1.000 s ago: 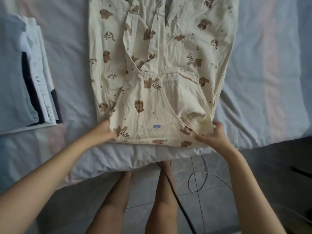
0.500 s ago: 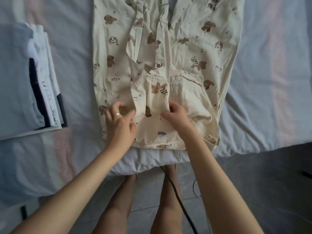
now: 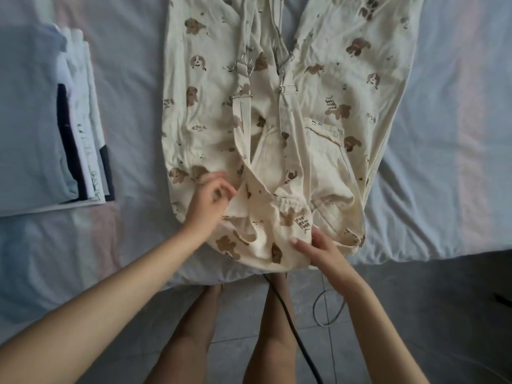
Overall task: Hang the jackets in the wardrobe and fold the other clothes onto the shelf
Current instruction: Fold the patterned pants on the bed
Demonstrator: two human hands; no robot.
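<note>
Bed (image 3: 448, 139) with pale sheet fills most of the view. Cream dog-print overalls (image 3: 349, 79) lie flat on it, centre, bib bunched at the near edge. Folded stack (image 3: 33, 134) on the sheet at left, apart from the overalls. Right hand (image 3: 321, 253) pinches the bunched bib edge, thumb on top. Left hand (image 3: 207, 206) sits over the bib's left side, fingers loosely curled and blurred; can't tell if it grips. Black cable (image 3: 291, 328) on the floor below.

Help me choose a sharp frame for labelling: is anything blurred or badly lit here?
Head view: the left hand is motion-blurred at the fingers; the right hand and dog-print overalls are fairly sharp; light is dim and soft, no glare.
</note>
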